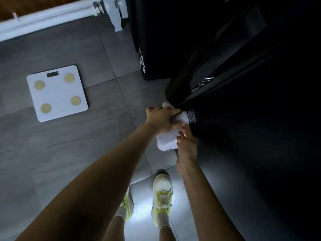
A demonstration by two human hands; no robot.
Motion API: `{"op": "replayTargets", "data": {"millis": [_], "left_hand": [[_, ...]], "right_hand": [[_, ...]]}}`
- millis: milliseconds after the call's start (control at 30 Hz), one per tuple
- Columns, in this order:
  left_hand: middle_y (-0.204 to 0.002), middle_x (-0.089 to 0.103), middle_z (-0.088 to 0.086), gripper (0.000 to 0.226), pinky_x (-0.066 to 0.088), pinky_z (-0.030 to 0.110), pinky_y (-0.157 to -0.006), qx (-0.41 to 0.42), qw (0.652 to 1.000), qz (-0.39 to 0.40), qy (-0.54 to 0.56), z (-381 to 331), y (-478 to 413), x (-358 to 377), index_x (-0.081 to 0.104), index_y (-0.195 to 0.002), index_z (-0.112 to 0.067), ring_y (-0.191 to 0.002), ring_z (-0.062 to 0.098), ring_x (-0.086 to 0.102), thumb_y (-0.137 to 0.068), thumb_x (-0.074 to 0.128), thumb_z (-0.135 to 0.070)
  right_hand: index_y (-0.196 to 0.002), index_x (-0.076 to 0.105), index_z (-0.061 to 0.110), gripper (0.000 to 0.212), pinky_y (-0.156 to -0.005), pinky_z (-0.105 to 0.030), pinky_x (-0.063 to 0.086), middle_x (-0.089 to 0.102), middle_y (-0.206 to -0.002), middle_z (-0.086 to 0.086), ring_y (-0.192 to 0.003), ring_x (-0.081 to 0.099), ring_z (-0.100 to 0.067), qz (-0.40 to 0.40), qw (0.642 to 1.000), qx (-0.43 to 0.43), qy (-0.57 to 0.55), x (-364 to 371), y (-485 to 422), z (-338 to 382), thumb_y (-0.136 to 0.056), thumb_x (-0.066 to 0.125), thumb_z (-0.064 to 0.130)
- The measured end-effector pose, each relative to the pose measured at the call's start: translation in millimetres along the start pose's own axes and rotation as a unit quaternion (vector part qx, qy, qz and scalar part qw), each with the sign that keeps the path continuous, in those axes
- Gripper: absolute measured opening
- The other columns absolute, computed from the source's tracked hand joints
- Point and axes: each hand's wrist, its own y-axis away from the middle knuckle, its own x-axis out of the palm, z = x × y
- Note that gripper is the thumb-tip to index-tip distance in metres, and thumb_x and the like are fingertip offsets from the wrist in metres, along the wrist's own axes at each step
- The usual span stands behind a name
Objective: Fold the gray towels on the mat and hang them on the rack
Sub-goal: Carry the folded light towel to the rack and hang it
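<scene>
Nearest me, the shoes (pixel 162 188) stand on the grey floor (pixel 69 145) at six o'clock, caught in a patch of light. Just beyond them both arms reach toward the middle of the view. There the towel (pixel 165 144) hangs bunched between the two hands, pale in the glare.

The left hand (pixel 163 119) has its fingers (pixel 175 113) curled over the towel's upper part. It holds that part against the chrome bracket (pixel 191 116) at the foot of the dark rack (pixel 184 87). The right hand (pixel 186 146), at five o'clock from the left, pinches the lower fold, its fingers (pixel 183 134) closed on the cloth. So the towel is gripped top and bottom, with its upper end at the bracket. Whether it is over a rail yet I cannot tell, the rack being so dark.

This looks to me like the hanging step, with the folding done for this towel. The next move, I'd say, calls for feeding the fold over the rail and letting both halves drop evenly before either hand lets go.

Farther off, a white scale (pixel 57 93) lies on the floor at ten o'clock, well apart. A white skirting (pixel 43 20) runs along at eleven.
</scene>
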Motion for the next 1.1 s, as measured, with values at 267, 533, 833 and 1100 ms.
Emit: {"op": "replayTargets", "data": {"millis": [267,533,833,1100], "left_hand": [[-0.142,0.045,-0.008,0.054,0.02,0.043,-0.105,-0.031,0.994,-0.078,0.074,-6,32,-11,0.043,-0.136,-0.039,-0.129,0.024,0.039,-0.088,0.039,-0.064],[-0.123,0.061,-0.004,0.057,0.038,0.037,-0.099,-0.109,0.969,-0.118,0.188,-19,103,-65,0.062,-0.119,-0.031,-0.114,0.021,0.054,-0.081,0.033,-0.063],[-0.106,0.067,0.002,0.035,0.046,0.029,-0.084,-0.224,0.894,-0.201,0.333,-33,288,-120,0.066,-0.109,-0.017,-0.101,0.018,0.061,-0.092,0.052,-0.043],[-0.106,0.068,0.0,0.032,0.044,0.024,-0.08,-0.327,0.832,-0.274,0.355,-18,508,-132,0.068,-0.106,-0.016,-0.098,0.015,0.061,-0.092,0.053,-0.041]], "right_hand": [[-0.129,0.055,0.012,0.044,-0.107,-0.035,0.037,0.054,-0.131,-0.003,-0.117,0.049,-0.014,0.013,0.999,0.005,0.039,-15,19,18,-0.091,0.043,-0.008],[-0.113,0.061,0.022,0.041,-0.105,-0.039,0.042,0.057,-0.13,-0.005,-0.116,0.055,-0.02,0.04,0.995,0.008,0.093,-34,53,35,-0.087,0.05,-0.008],[-0.11,0.057,0.015,0.03,-0.09,-0.034,0.045,0.056,-0.115,-0.007,-0.102,0.054,-0.02,0.152,0.957,-0.055,0.241,-54,199,72,-0.086,0.057,-0.005],[-0.112,0.059,0.004,0.029,-0.071,-0.026,0.043,0.058,-0.1,-0.008,-0.089,0.053,-0.021,0.289,0.819,-0.151,0.472,-31,337,52,-0.084,0.058,-0.004]]}}
